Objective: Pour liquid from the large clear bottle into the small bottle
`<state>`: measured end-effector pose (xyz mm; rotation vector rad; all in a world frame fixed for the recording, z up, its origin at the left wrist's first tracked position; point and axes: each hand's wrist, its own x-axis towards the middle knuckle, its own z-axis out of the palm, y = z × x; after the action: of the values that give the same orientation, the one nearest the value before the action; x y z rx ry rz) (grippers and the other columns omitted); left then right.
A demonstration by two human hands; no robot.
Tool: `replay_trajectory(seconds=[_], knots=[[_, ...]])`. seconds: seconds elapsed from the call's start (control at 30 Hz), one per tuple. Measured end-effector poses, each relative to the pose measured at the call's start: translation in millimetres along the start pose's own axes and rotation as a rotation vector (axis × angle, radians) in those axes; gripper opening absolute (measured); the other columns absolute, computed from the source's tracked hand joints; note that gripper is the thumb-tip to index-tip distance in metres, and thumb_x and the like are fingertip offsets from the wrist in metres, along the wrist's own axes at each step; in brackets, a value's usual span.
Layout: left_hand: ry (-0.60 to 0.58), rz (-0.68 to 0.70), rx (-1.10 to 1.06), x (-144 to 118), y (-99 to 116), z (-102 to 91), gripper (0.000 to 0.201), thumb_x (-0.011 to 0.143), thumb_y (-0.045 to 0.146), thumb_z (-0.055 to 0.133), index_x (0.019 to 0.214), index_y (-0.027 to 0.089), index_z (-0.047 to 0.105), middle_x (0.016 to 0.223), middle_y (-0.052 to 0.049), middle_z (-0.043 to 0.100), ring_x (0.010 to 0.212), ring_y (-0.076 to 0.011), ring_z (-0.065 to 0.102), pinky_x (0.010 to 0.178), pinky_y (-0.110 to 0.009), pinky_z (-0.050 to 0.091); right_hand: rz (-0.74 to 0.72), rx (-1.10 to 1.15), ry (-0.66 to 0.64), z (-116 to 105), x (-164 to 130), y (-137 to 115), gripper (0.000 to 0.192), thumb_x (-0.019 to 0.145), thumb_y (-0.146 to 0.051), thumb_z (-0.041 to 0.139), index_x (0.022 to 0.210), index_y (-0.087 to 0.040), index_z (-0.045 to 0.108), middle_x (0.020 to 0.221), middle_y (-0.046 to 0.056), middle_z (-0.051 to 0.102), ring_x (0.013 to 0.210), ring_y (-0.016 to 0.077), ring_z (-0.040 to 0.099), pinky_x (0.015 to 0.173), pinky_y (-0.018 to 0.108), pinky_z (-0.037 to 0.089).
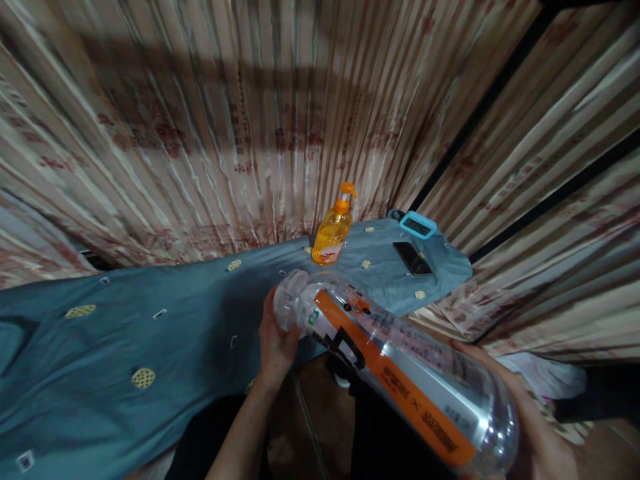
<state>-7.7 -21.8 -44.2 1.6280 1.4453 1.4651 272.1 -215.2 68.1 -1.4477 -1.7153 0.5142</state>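
Observation:
A large clear plastic bottle (400, 360) with an orange and silver label lies tilted across my view, its capped neck up and to the left. My left hand (279, 340) is closed round the translucent cap (289, 300) at that end. Around the wide base at the lower right, my right hand (530, 407) is wrapped, its fingers partly hidden behind the plastic. No liquid can be made out in the bottle. Beyond the cap, a pump bottle (330, 237) of yellow liquid with an orange pump head stands upright, apart from both hands.
A blue-green cloth with yellow patterns covers the long surface (190, 333) before me. On its right part lie a dark phone (411, 258) and a blue-framed digital clock (418, 225). Patterned curtains (225, 133) hang behind, with black poles (480, 113) at the right.

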Motion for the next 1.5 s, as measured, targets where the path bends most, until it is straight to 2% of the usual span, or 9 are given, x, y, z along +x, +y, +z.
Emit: replay_trajectory(seconds=[0.2, 0.4, 0.6, 0.83, 1.07, 1.23, 1.37, 1.5], knots=[[0.014, 0.034, 0.032, -0.9, -5.1, 1.3, 0.067, 0.084, 0.049, 0.067, 0.140, 0.019, 0.050, 0.130, -0.014, 0.072, 0.115, -0.0311, 0.074, 0.097, -0.045, 0.061, -0.032, 0.022, -0.001, 1.0, 3.1, 0.6, 0.083, 0.096, -0.051, 0.069, 0.165, -0.026, 0.030, 0.165, 0.002, 0.047, 0.151, 0.0185, 0.049, 0.120, 0.015, 0.034], [0.005, 0.038, 0.032, 0.5, -4.1, 0.0, 0.070, 0.082, 0.052, 0.067, 0.140, 0.017, 0.049, 0.130, -0.015, 0.072, 0.115, -0.0321, 0.074, 0.098, -0.046, 0.061, -0.021, -0.016, -0.010, -2.2, 2.7, -0.6, 0.088, 0.093, -0.049, 0.074, 0.165, -0.026, 0.030, 0.162, 0.000, 0.053, 0.145, 0.0153, 0.056, 0.119, 0.010, 0.031], [-0.012, -0.009, 0.037, 2.0, 1.7, -1.8, 0.070, 0.080, 0.052, 0.068, 0.139, 0.018, 0.051, 0.128, -0.014, 0.074, 0.113, -0.0325, 0.075, 0.095, -0.045, 0.062, -0.034, -0.086, -0.016, -2.9, 3.9, -1.0, 0.086, 0.094, -0.053, 0.072, 0.165, -0.026, 0.031, 0.164, -0.001, 0.050, 0.145, 0.0161, 0.056, 0.119, 0.010, 0.031], [0.022, -0.008, 0.027, 2.0, 2.6, 0.2, 0.068, 0.081, 0.053, 0.068, 0.136, 0.017, 0.054, 0.126, -0.014, 0.075, 0.112, -0.0326, 0.075, 0.095, -0.046, 0.062, -0.068, -0.131, 0.022, -1.1, 5.4, -3.5, 0.085, 0.094, -0.054, 0.072, 0.164, -0.028, 0.033, 0.164, -0.003, 0.051, 0.144, 0.0150, 0.057, 0.118, 0.010, 0.031], [0.017, 0.005, 0.019, 3.5, 4.9, -0.3, 0.067, 0.080, 0.053, 0.067, 0.134, 0.016, 0.054, 0.124, -0.015, 0.076, 0.110, -0.0326, 0.076, 0.094, -0.045, 0.063, -0.047, -0.109, -0.018, -3.3, 4.1, 0.0, 0.085, 0.096, -0.051, 0.070, 0.166, -0.027, 0.028, 0.164, -0.003, 0.051, 0.145, 0.0130, 0.055, 0.119, 0.010, 0.030], [0.024, 0.002, 0.019, 2.8, 1.7, 1.2, 0.065, 0.080, 0.052, 0.066, 0.134, 0.018, 0.054, 0.124, -0.014, 0.076, 0.111, -0.0327, 0.076, 0.095, -0.046, 0.062, -0.072, -0.126, 0.005, -2.4, 8.4, -6.1, 0.085, 0.095, -0.054, 0.071, 0.165, -0.029, 0.030, 0.163, -0.005, 0.052, 0.143, 0.0114, 0.058, 0.118, 0.008, 0.027], [0.026, 0.012, 0.019, 2.5, 0.4, 0.9, 0.066, 0.079, 0.052, 0.068, 0.134, 0.018, 0.054, 0.125, -0.014, 0.076, 0.110, -0.0327, 0.076, 0.095, -0.046, 0.062, -0.031, -0.093, 0.017, 0.9, 8.9, -12.3, 0.081, 0.097, -0.052, 0.069, 0.165, -0.030, 0.030, 0.154, -0.005, 0.061, 0.135, 0.0091, 0.065, 0.116, 0.007, 0.030], [0.011, -0.001, 0.022, 2.9, 0.5, 0.2, 0.067, 0.079, 0.053, 0.068, 0.134, 0.017, 0.054, 0.121, -0.013, 0.077, 0.105, -0.0320, 0.076, 0.091, -0.045, 0.063, -0.024, -0.130, 0.057, 4.0, 9.2, -16.2, 0.079, 0.096, -0.056, 0.069, 0.163, -0.032, 0.034, 0.154, -0.006, 0.061, 0.137, 0.0088, 0.063, 0.117, 0.006, 0.030]])
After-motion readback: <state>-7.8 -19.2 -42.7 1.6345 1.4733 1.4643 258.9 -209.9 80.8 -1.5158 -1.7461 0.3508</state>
